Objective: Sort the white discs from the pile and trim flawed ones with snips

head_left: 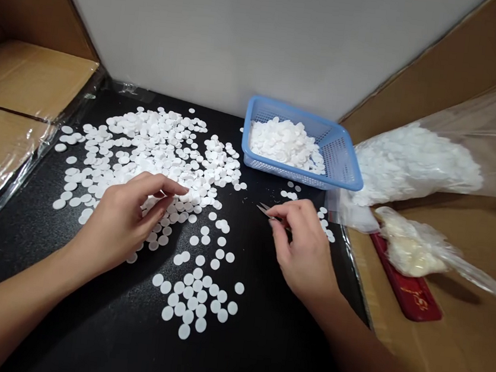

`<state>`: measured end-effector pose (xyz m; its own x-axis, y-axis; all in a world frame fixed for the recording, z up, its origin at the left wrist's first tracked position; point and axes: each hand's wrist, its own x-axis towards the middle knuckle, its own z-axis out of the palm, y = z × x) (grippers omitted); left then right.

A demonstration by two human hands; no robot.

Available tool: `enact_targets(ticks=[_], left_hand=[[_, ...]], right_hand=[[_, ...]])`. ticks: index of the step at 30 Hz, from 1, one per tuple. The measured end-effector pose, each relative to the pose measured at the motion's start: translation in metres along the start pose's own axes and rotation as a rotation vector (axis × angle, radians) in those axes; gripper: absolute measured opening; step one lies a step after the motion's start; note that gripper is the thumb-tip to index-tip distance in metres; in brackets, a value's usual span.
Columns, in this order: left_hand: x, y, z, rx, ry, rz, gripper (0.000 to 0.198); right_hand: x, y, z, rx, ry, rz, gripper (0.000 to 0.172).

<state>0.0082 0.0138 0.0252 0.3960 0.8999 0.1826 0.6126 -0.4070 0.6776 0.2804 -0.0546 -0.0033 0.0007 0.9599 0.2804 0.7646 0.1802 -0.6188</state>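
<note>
My left hand [126, 214] hovers over the near edge of a large heap of white round discs [144, 150]. Its thumb and index finger are curved with a gap between the tips, and I see nothing held there. In my right hand [306, 246] is a small pair of scissors [264, 209], its pointed metal blades slightly apart and aimed left; the handles are mostly hidden by the fingers. A looser group of discs [192, 302] lies flat on the black tabletop [253, 330] in front of me. Tiny scraps lie near the blades.
Behind my right hand stands a blue plastic basket [345, 152] partly filled with discs. To the right are a clear bag of white pieces [421, 161], a smaller knotted bag [411, 246] and a red packet [418, 298]. Cardboard [13, 81] and a pale wall [248, 31] border the table.
</note>
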Motion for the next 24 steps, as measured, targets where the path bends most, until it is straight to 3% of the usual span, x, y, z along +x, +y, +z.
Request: enact_targets(ticks=[3,4,5,7,9,12,14,19,24], left_hand=[[-0.006,0.005,0.007,-0.006,-0.036,0.125,0.019],[-0.010,0.007,0.012,0.002,-0.073,0.184,0.019],[-0.015,0.010,0.018,0.022,-0.116,0.246,0.019],[-0.026,0.013,0.031,0.102,-0.198,0.348,0.023],[-0.039,0.014,0.044,0.249,-0.207,0.439,0.034],[-0.053,0.011,0.058,0.398,-0.211,0.522,0.074],[-0.057,0.008,0.062,0.414,-0.216,0.519,0.085],[-0.061,0.007,0.064,0.396,-0.234,0.532,0.088],[-0.068,0.006,0.064,0.417,-0.258,0.579,0.089]], right_hand=[[-0.002,-0.004,0.001,0.315,-0.365,0.123,0.001],[-0.001,-0.004,0.002,0.333,-0.407,0.140,0.002],[-0.001,-0.003,0.003,0.290,-0.363,0.131,0.004],[0.001,-0.001,0.004,0.116,-0.111,0.051,0.010],[0.003,0.000,0.004,0.005,0.049,-0.044,0.012],[0.005,-0.003,0.008,0.056,-0.045,-0.116,0.013],[0.005,-0.006,0.013,0.095,-0.145,-0.149,0.013],[0.010,-0.005,0.028,-0.031,-0.184,-0.367,0.008],[0.011,-0.002,0.026,-0.178,-0.204,-0.525,0.021]])
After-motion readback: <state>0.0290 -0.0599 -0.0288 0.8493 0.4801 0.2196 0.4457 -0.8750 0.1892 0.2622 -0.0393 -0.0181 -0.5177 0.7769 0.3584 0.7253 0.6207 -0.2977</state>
